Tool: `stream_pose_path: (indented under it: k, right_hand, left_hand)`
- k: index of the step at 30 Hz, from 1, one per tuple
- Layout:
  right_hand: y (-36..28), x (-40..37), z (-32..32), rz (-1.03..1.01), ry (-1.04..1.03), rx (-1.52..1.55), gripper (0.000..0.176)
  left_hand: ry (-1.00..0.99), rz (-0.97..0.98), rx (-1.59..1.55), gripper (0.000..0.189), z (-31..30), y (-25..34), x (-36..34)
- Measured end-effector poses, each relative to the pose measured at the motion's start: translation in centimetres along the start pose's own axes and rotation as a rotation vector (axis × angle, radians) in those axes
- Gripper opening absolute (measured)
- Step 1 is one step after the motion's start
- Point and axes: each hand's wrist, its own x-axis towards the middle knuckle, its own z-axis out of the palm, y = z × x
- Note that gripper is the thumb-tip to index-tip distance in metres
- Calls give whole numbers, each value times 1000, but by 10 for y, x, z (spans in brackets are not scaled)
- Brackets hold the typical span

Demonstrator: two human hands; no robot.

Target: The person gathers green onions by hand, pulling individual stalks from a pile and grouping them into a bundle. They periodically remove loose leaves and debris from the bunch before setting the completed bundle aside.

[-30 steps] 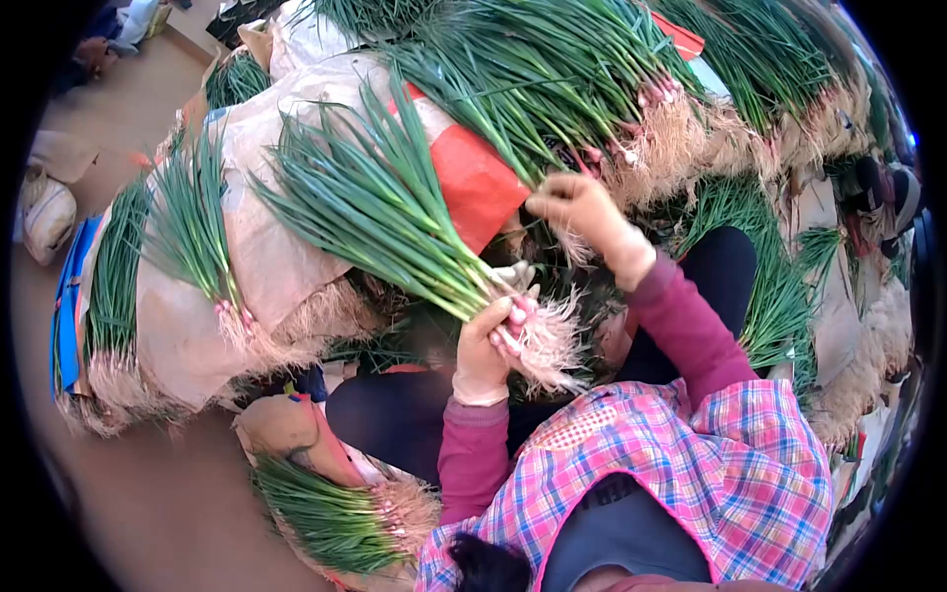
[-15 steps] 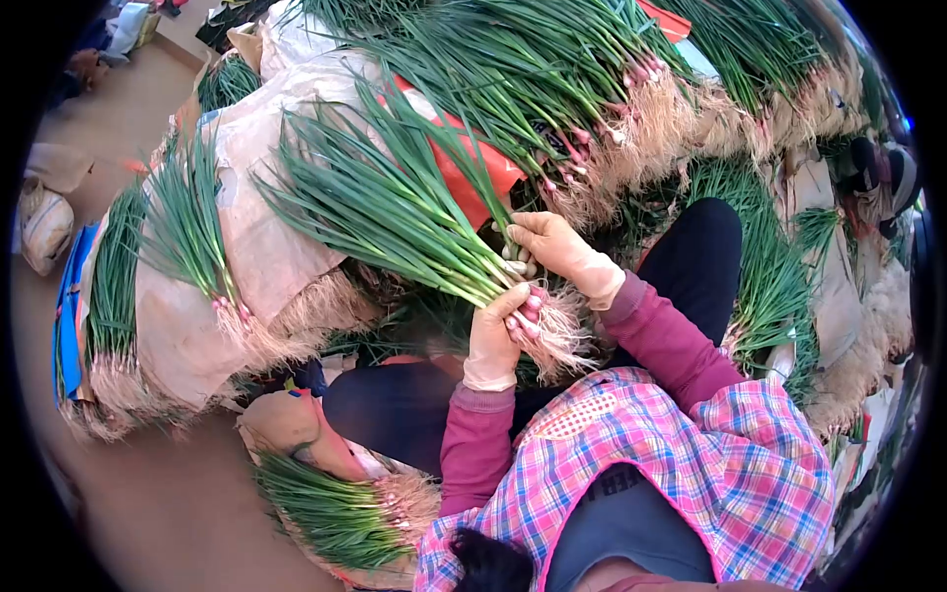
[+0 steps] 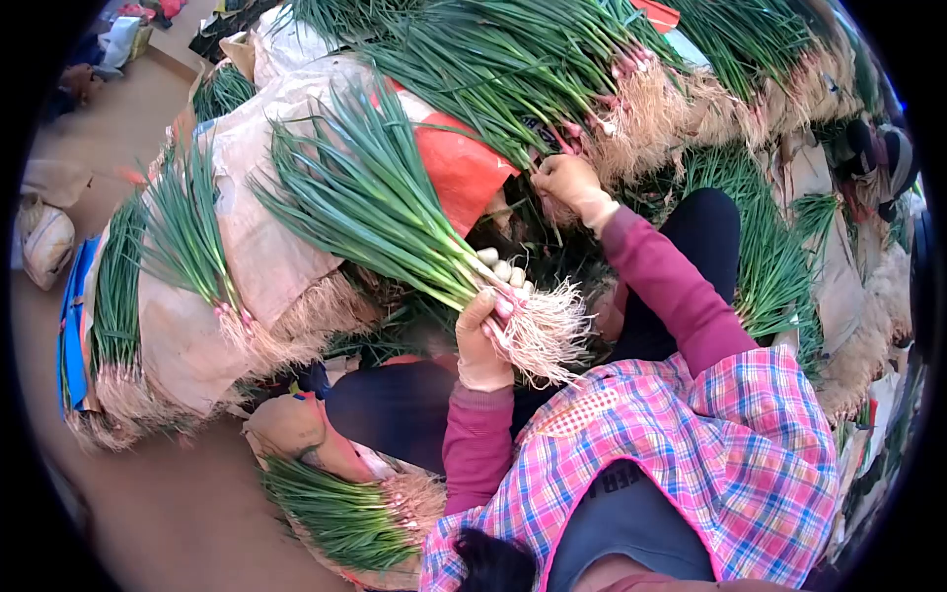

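Note:
My left hand (image 3: 481, 347), in a pale glove, is wrapped round a bunch of green garlic (image 3: 414, 232) just above its pinkish bulbs. The long leaves point up and to the left, and the roots (image 3: 541, 335) hang toward my lap. My gloved right hand (image 3: 574, 187) is apart from this bunch, at the near edge of a large pile of green garlic (image 3: 513, 79). Its fingers are closed on stems near the bulbs there; the fingertips are partly hidden. White bulbs or fingertips of a glove (image 3: 505, 268) show beside the bunch.
Several bunches (image 3: 187, 222) lie on beige sacking (image 3: 266, 178) at the left. A smaller bundle (image 3: 340, 513) rests by my knee. More green garlic (image 3: 764, 247) is heaped at the right. An orange-red sheet (image 3: 459, 173) pokes out under the pile.
My right hand has moved up and away from the held bunch to the big pile. The stems it was holding now lie with the bunch. My left hand keeps its grip, nearly in place.

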Motion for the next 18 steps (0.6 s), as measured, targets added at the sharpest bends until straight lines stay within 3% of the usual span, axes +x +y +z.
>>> stream_pose_path:
  k: [1,2,7,8,10,11,12,13,15,16,18]
  right_hand:
    - [-24,-25,-13,-38,106,68,26]
    - [-49,-56,-27,-192,275,-133,23]
    - [-39,-123,-7,-433,129,-220,17]
    - [-40,-132,-12,-505,73,-31,15]
    - [-41,-147,-18,-567,-169,104,24]
    - [-34,-141,-20,-618,-297,146,27]
    - [-24,-131,-23,-533,-449,318,28]
    - [-16,-122,-32,-144,-633,522,23]
    - [1,-88,-20,36,-523,670,22]
    - [-21,-89,-5,-72,-294,751,22]
    - [-44,-95,17,198,-550,1144,19]
  left_hand:
    - [112,-13,72,50,-2,4,-5]
    - [151,-39,100,49,-2,5,-5]
    - [244,-90,226,42,-14,-6,3]
    - [249,-84,227,42,-17,-4,6]
    - [262,-179,167,39,-13,2,-3]
    - [237,-108,177,35,-7,-2,-2]
    - [245,-109,180,33,-8,-2,-1]
    - [261,-110,179,32,-10,-1,-4]
    - [245,-127,141,36,-15,0,-3]
    - [266,-141,149,35,-17,0,-5]
    - [300,-135,184,34,-17,-2,-5]
